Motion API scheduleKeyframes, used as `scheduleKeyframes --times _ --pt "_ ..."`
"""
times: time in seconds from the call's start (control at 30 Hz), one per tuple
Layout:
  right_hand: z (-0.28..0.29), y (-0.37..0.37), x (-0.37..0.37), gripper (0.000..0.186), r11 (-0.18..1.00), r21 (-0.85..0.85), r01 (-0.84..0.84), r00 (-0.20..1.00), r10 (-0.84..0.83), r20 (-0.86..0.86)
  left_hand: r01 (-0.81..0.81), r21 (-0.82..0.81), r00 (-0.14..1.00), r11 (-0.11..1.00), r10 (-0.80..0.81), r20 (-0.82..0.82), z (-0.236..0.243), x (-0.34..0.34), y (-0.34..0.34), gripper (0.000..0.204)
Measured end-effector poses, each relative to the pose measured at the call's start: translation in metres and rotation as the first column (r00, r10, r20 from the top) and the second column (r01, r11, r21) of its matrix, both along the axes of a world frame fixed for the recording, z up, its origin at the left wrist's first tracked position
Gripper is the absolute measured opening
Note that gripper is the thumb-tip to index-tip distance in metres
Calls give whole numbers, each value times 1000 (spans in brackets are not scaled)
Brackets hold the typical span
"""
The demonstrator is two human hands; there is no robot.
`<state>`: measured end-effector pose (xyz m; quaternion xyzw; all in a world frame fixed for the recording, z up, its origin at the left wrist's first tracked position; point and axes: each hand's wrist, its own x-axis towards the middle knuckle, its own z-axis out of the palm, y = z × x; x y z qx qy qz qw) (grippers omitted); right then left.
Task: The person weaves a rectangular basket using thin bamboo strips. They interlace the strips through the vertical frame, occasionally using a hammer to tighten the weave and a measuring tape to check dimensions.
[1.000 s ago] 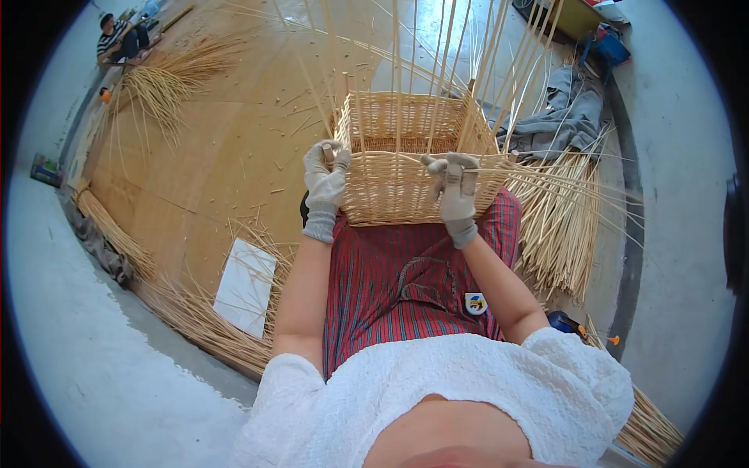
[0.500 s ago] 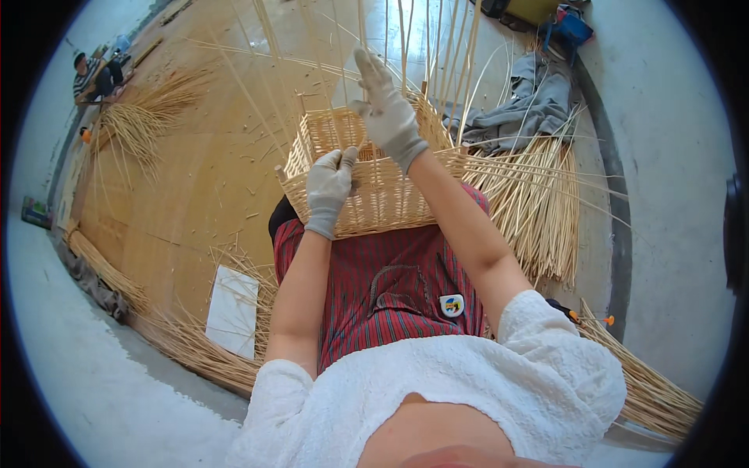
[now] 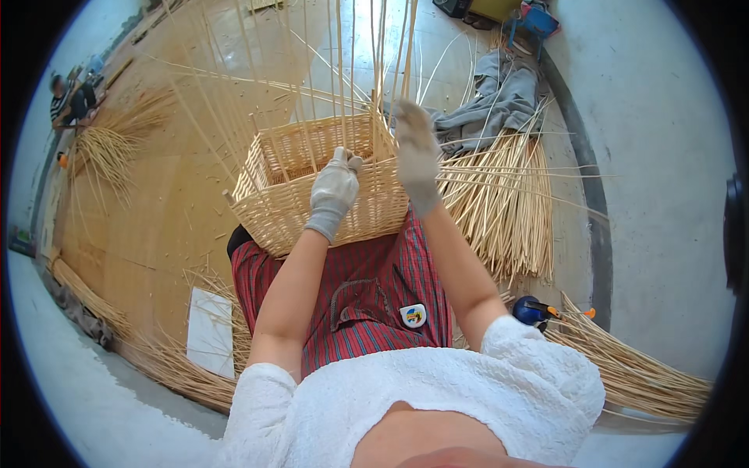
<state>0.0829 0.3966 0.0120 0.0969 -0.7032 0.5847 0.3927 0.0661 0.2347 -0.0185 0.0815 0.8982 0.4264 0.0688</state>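
A rectangular woven wicker basket [image 3: 273, 214] rests tilted on my lap, with tall pale stakes [image 3: 310, 86] rising from its sides. My left hand [image 3: 334, 189], in a grey-white glove, is closed at the near rim, its thumb and fingers pinching a wicker strand there. Beside the basket's right end is my gloved right hand [image 3: 419, 148], raised and smeared by motion, so its fingers cannot be made out. Long loose strands [image 3: 515, 171] stick out from the basket's right side.
Bundles of wicker rods [image 3: 503, 218] lie on the right, beneath a grey cloth [image 3: 495, 105]. More rods [image 3: 624, 366] are at the lower right. A white board [image 3: 211, 331] lies at left. A round white tape measure [image 3: 413, 315] sits on my apron [image 3: 359, 281]. Another person [image 3: 74, 101] sits far left.
The basket has turned and shifted left. My left hand now sits farther right along its near rim. My right hand has swung rightward and down, away from the stakes.
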Motion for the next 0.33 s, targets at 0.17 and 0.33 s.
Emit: scheduleKeyframes --times 0.17,0.33 --pt "16 27 -35 62 986 108 -124 987 133 -86 36 14 999 999 -35 -39 -8 -17 1 30" --pt "-35 57 126 33 846 -483 225 810 114 576 -71 204 980 976 30 196 26 3 0 20"
